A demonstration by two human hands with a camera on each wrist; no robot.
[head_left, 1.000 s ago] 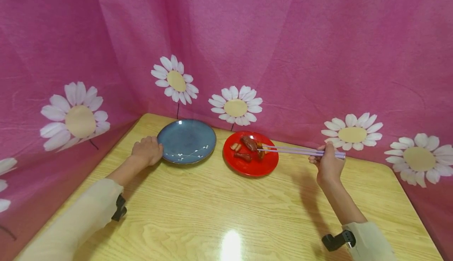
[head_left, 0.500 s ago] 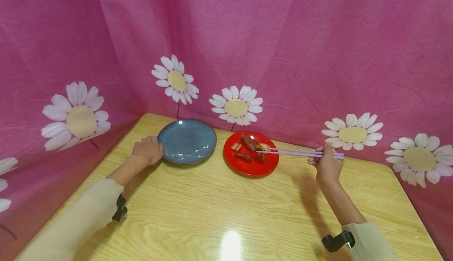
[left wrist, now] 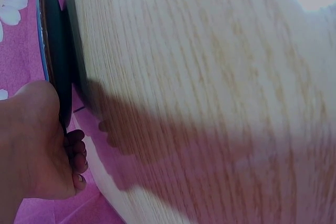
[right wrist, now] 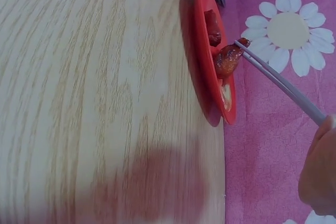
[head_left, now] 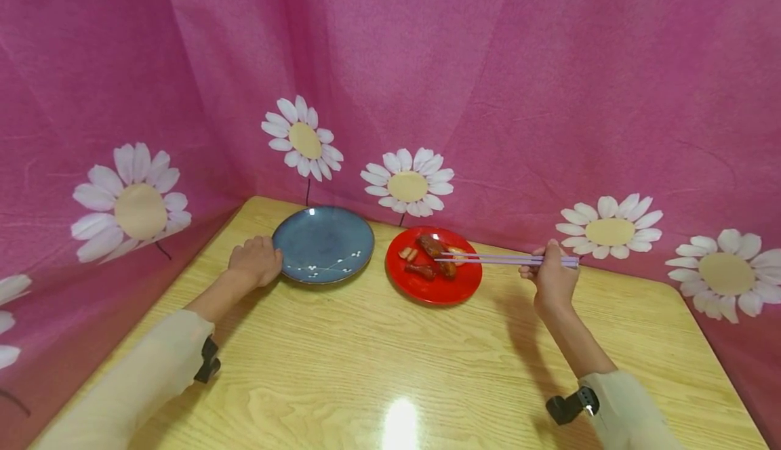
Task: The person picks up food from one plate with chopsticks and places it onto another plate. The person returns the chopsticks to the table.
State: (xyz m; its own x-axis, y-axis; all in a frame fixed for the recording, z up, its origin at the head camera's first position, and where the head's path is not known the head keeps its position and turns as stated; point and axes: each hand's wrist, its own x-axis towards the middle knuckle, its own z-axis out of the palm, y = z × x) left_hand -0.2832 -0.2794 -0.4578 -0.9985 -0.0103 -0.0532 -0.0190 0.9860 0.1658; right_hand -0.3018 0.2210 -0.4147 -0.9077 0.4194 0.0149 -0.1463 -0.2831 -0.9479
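My right hand (head_left: 556,280) grips a pair of lilac chopsticks (head_left: 494,259), which point left over the red plate (head_left: 430,294). Their tips meet a glazed brown piece of meat (right wrist: 227,62) shaped like a chicken wing, standing up from the plate in the right wrist view. Beside it lie a larger brown piece (head_left: 430,244), a dark red drumstick-like piece (head_left: 419,271), small pale pieces (head_left: 407,254) and a yellow-white piece (right wrist: 226,96). My left hand (head_left: 256,261) holds the left rim of a blue plate (head_left: 323,240), its thumb at the rim and fingers curled below.
Both plates are near the back edge of the light wooden table (head_left: 342,355). Behind and left of it hangs a pink cloth (head_left: 488,84) printed with white daisies. A glare spot shines on the table's near part.
My right hand has shifted left, taking the chopstick tips across the meat. The brown wing-like piece has moved slightly left, showing more of the yellow-white piece. My left hand remains at the blue rim.
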